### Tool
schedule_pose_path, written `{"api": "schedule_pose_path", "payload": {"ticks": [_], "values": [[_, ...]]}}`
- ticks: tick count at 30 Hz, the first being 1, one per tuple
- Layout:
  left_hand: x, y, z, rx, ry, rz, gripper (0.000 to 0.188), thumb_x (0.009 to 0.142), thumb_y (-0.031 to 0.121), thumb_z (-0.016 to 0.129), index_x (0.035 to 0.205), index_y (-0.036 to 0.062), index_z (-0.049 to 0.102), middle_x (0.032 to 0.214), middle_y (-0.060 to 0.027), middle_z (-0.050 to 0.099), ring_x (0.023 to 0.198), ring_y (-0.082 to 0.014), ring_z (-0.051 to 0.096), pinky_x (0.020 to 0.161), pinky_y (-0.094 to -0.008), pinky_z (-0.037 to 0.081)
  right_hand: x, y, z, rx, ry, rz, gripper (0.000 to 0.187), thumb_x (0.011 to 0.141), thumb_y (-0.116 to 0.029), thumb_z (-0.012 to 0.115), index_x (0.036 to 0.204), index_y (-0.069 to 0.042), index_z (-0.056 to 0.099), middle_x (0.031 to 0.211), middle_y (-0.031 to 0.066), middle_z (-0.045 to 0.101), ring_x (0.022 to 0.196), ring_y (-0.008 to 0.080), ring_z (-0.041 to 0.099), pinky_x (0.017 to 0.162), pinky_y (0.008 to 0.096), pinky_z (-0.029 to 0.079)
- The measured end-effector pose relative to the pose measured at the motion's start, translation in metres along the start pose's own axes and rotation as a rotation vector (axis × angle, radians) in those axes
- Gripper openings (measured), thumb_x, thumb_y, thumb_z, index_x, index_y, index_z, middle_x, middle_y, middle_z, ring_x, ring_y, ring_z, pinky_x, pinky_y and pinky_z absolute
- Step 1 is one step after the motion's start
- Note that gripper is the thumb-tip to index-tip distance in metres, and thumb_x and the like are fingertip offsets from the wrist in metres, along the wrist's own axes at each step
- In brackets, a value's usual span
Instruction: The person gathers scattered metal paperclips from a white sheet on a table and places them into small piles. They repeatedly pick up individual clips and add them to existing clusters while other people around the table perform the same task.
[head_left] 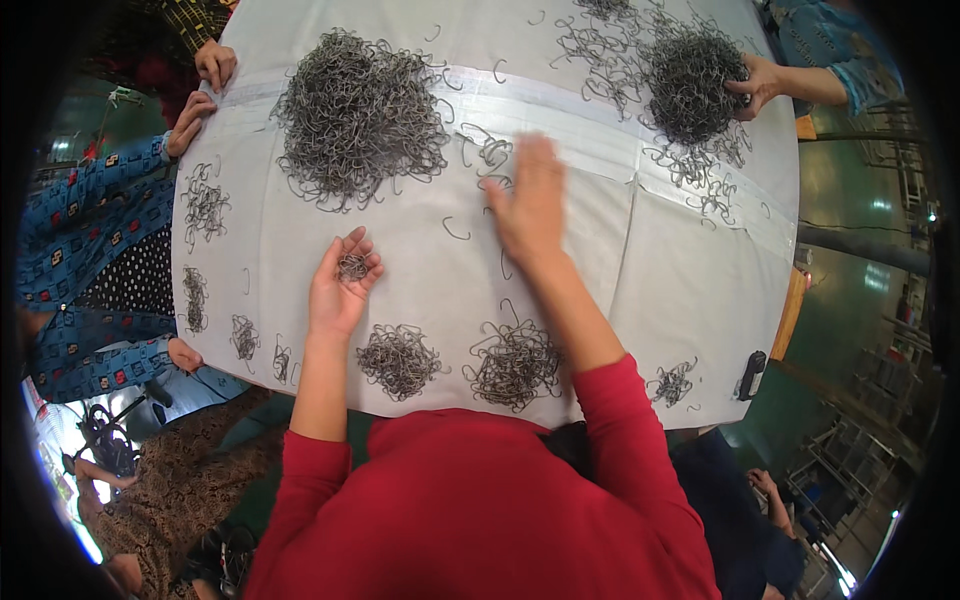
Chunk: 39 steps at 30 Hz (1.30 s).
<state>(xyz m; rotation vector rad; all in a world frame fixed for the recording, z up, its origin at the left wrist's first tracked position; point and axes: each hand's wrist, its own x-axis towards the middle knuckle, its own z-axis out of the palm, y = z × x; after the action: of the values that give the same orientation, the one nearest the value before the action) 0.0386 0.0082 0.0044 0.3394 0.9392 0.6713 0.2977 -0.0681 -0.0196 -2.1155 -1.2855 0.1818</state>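
Note:
My left hand [338, 300] is palm up above the table, fingers curled round a small bunch of bent wire hooks [352, 266]. My right hand [533, 210] reaches forward over the white table cover [570, 290], its fingers stretched out and slightly blurred. Several loose hooks [485, 150] lie just left of its fingers. A large heap of grey wire hooks [360, 115] spreads ahead of my left hand. Close to my body are two smaller piles, a left pile [398, 362] and a right pile [515, 365].
Another heap [695, 80] lies at the far right, touched by a co-worker's hand [757, 85]. Co-workers' hands [195, 120] rest along the left edge, near small hook piles [205, 205]. A black object [752, 375] sits at the right near corner, beside a small pile [674, 383].

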Motion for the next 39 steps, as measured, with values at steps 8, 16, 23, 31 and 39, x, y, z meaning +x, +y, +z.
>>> {"api": "schedule_pose_path", "payload": {"ticks": [8, 16, 23, 31, 39], "values": [[-0.004, -0.003, 0.001, -0.041, 0.045, 0.011, 0.035, 0.097, 0.025, 0.042, 0.116, -0.0030, 0.052, 0.092, -0.0102, 0.060, 0.080, -0.0204, 0.060, 0.072, -0.0331, 0.054, -0.049, -0.002, -0.055, -0.125, -0.187, -0.104, 0.083, 0.076, -0.049, 0.066, 0.141, -0.010, 0.031, 0.149, 0.0229, 0.017, 0.138, 0.0409, 0.013, 0.109, 0.0570, 0.011], [-0.004, 0.001, 0.007, 0.007, 0.047, -0.035, 0.036, 0.098, 0.026, 0.042, 0.115, -0.0030, 0.053, 0.091, -0.0103, 0.060, 0.078, -0.0204, 0.060, 0.071, -0.0334, 0.054, 0.013, -0.027, 0.003, -0.135, -0.146, -0.135, 0.090, 0.074, -0.058, 0.063, 0.142, -0.011, 0.029, 0.148, 0.0263, 0.016, 0.138, 0.0417, 0.013, 0.109, 0.0576, 0.009], [-0.005, -0.003, 0.006, -0.018, 0.124, 0.015, 0.035, 0.097, 0.027, 0.043, 0.114, -0.0016, 0.053, 0.089, -0.0092, 0.059, 0.075, -0.0205, 0.058, 0.069, -0.0337, 0.053, 0.097, -0.070, 0.032, 0.080, -0.033, -0.333, 0.070, 0.078, -0.049, 0.064, 0.135, -0.017, 0.041, 0.142, 0.0214, 0.029, 0.134, 0.0395, 0.025, 0.109, 0.0563, 0.015], [-0.008, 0.001, 0.009, 0.010, 0.096, -0.034, 0.033, 0.097, 0.029, 0.043, 0.111, 0.0006, 0.054, 0.086, -0.0083, 0.059, 0.072, -0.0198, 0.059, 0.067, -0.0337, 0.053, 0.282, 0.116, -0.025, -0.294, 0.327, -0.001, 0.055, 0.082, -0.040, 0.063, 0.127, -0.010, 0.050, 0.138, 0.0236, 0.036, 0.129, 0.0367, 0.033, 0.106, 0.0469, 0.028], [-0.010, -0.002, 0.009, -0.002, 0.093, 0.007, 0.035, 0.098, 0.029, 0.041, 0.112, -0.0002, 0.054, 0.088, -0.0089, 0.060, 0.074, -0.0204, 0.059, 0.069, -0.0346, 0.053, 0.216, 0.116, -0.016, -0.270, 0.098, -0.120, 0.052, 0.084, -0.039, 0.059, 0.127, -0.012, 0.049, 0.133, 0.0154, 0.044, 0.126, 0.0307, 0.038, 0.104, 0.0490, 0.026]]}}
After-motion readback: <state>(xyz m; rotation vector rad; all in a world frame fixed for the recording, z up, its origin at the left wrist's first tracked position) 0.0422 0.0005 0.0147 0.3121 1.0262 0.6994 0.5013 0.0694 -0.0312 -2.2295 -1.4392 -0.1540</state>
